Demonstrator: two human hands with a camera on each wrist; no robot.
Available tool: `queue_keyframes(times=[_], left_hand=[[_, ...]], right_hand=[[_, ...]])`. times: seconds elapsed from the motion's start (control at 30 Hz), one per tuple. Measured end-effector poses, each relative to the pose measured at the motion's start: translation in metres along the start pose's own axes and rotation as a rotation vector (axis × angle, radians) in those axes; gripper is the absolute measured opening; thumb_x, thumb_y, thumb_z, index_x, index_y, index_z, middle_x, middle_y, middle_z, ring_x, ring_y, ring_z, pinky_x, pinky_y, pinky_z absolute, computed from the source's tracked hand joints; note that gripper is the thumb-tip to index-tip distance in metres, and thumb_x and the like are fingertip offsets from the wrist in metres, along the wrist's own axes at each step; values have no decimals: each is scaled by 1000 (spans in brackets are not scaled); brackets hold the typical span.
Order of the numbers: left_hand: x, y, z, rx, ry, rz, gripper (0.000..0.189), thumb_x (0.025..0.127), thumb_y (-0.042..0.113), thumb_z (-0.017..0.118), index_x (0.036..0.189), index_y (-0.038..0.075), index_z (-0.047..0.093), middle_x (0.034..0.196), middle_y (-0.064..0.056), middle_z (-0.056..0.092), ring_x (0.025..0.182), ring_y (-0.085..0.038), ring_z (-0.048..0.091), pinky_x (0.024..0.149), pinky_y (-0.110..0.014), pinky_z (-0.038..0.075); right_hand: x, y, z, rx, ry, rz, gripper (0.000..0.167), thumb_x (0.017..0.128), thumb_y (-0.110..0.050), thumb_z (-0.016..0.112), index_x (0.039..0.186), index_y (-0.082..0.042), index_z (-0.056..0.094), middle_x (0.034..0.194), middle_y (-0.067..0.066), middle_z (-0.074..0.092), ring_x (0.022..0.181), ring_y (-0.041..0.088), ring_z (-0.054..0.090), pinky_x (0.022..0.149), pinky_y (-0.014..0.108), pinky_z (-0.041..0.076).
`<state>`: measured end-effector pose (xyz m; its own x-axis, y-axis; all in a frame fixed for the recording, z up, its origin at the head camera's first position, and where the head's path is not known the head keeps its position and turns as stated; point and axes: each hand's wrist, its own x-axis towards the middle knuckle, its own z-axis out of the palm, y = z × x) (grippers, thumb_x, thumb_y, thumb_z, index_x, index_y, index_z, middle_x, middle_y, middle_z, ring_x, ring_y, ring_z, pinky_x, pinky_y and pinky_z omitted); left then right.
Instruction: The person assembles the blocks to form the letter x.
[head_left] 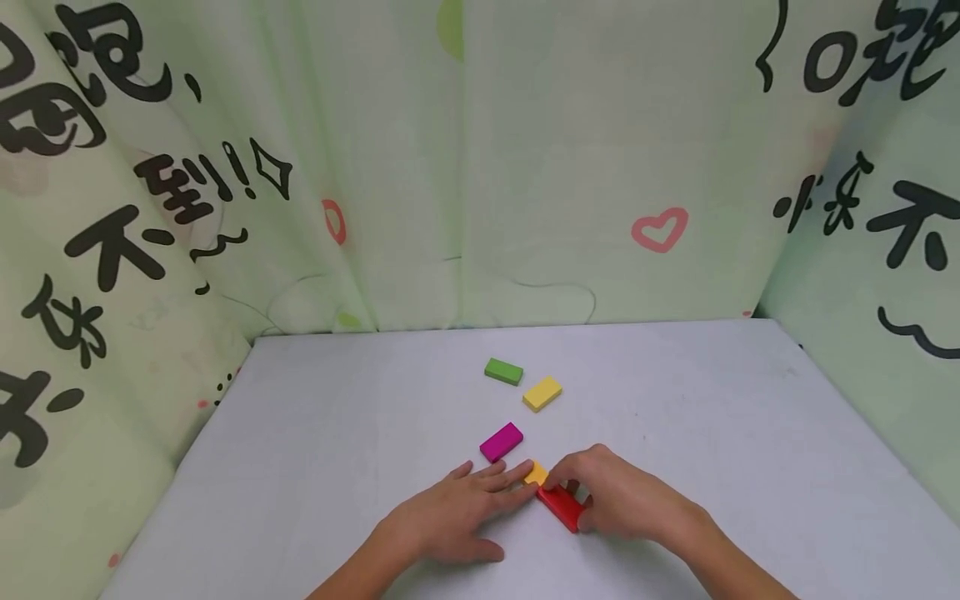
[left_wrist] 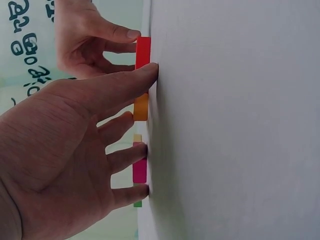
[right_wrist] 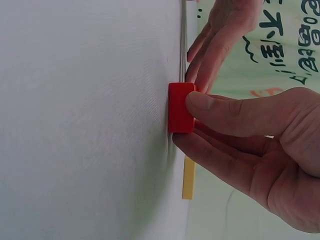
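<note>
My right hand (head_left: 633, 496) pinches a red block (head_left: 561, 508) between thumb and fingers, low over the white table. At the red block's far end sits an orange block (head_left: 536, 473), partly covered by fingers. My left hand (head_left: 465, 518) lies spread with straight fingers, its fingertips right at the orange block and the red one's end. A magenta block (head_left: 501, 442) lies just beyond the left fingertips. In the right wrist view, the thumb presses on the end of the red block (right_wrist: 181, 107).
Farther back on the white table (head_left: 337, 417) lie a yellow block (head_left: 542, 394) and a green block (head_left: 503, 372). A pale green curtain (head_left: 562, 167) with black writing and a red heart surrounds the table's back and sides.
</note>
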<state>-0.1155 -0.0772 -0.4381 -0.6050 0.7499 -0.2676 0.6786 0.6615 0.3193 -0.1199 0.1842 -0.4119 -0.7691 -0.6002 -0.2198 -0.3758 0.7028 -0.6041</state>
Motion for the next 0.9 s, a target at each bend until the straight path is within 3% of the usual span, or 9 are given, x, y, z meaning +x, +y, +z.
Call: queue_keyframes(times=[0.63, 0.9], left_hand=[[1, -1, 1, 12, 8, 9, 83, 95, 39, 76, 164, 37, 31, 174, 15, 17, 159, -15, 28, 123, -54, 36], [0, -1, -8, -35, 79, -9, 68, 94, 34, 78, 156, 35, 49, 168, 12, 35, 150, -16, 43, 112, -38, 51]], right_hand=[[-2, 5, 1, 45, 2, -9, 42, 78, -2, 87, 117, -15, 76, 108, -10, 71, 90, 6, 63, 71, 21, 58], [-2, 7, -2, 33, 34, -37, 40, 80, -12, 89, 117, -20, 76, 106, -13, 71, 91, 9, 63, 72, 24, 57]])
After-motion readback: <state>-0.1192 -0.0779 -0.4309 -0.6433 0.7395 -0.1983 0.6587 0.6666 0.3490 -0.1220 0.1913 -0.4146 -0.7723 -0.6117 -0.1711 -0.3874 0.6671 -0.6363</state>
